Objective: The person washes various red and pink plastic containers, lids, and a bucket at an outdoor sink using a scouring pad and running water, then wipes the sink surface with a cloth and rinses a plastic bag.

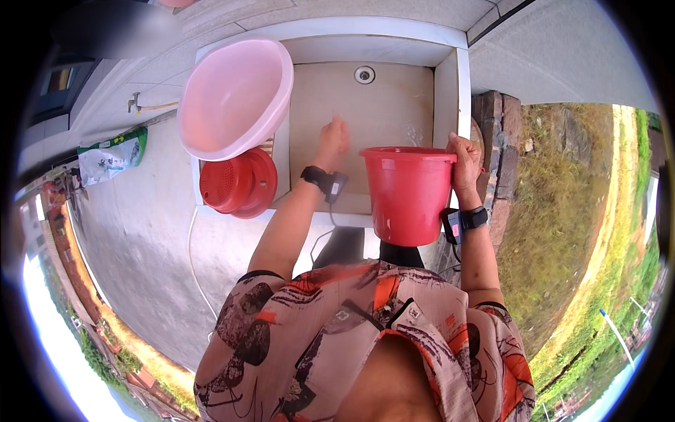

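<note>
My right hand grips the rim of a red plastic bucket on its right side. The bucket is tipped, with its rim over the tiled sink and its base towards my body; its inside is hidden from me. My left hand is over the sink floor, left of the bucket and apart from it. Motion blurs its fingers, so I cannot tell whether they hold anything. A metal drain is set in the sink floor near the far wall, and a wet patch glistens beyond the bucket.
At the sink's left, a pink plastic basin leans above red perforated strainers. Beyond are a wall tap with a hose and a plastic bag. A thin white hose crosses the concrete. Stone blocks border the grass at right.
</note>
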Available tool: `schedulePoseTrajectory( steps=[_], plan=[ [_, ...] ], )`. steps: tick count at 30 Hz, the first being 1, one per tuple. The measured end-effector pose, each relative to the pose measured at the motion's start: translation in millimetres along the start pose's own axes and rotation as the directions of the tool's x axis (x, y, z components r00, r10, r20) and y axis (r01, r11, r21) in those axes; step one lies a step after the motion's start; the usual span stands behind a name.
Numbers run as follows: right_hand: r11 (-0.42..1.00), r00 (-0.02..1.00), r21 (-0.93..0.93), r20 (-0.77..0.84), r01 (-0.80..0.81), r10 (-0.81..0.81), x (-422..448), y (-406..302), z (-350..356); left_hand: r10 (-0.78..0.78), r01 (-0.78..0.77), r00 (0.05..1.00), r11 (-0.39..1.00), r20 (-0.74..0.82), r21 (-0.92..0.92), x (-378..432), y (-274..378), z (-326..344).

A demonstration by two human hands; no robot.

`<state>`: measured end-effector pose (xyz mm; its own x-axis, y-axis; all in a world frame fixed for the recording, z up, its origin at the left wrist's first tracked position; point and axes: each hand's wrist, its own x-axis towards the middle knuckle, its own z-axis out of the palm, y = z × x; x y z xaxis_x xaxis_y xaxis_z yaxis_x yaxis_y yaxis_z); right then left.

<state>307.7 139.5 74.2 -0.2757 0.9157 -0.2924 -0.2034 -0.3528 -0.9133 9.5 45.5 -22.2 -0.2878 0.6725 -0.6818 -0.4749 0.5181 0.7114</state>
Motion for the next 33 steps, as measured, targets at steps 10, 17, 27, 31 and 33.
schedulePoseTrajectory(
  steps=[10,17,27,31,33],
  plan=[
    [0.736,0.942,-0.605,0.307,0.305,-0.138,5.5,-42.5,105.7,0.252,-0.483,0.683,0.860,0.686,0.165,-103.2,136.8,76.9],
    [0.704,0.929,-0.609,0.189,0.365,-0.319,5.5,-49.1,84.9,0.136,-0.289,0.807,0.940,0.574,0.184,-1.2,103.2,24.8],
    [0.880,0.976,-0.428,0.023,0.205,-0.216,-24.8,-50.2,29.0,0.552,-0.152,0.832,0.317,-0.052,0.936,207.1,29.1,-65.0],
    [0.905,0.987,-0.411,-0.059,0.110,-0.147,-34.1,-56.5,22.7,0.595,-0.093,0.799,0.274,-0.093,0.957,237.0,33.4,-67.5],
    [0.893,0.981,-0.427,-0.064,0.139,-0.184,-37.6,-53.3,25.0,0.569,0.090,0.786,0.283,-0.243,0.955,246.4,28.6,-53.9]
  ],
)
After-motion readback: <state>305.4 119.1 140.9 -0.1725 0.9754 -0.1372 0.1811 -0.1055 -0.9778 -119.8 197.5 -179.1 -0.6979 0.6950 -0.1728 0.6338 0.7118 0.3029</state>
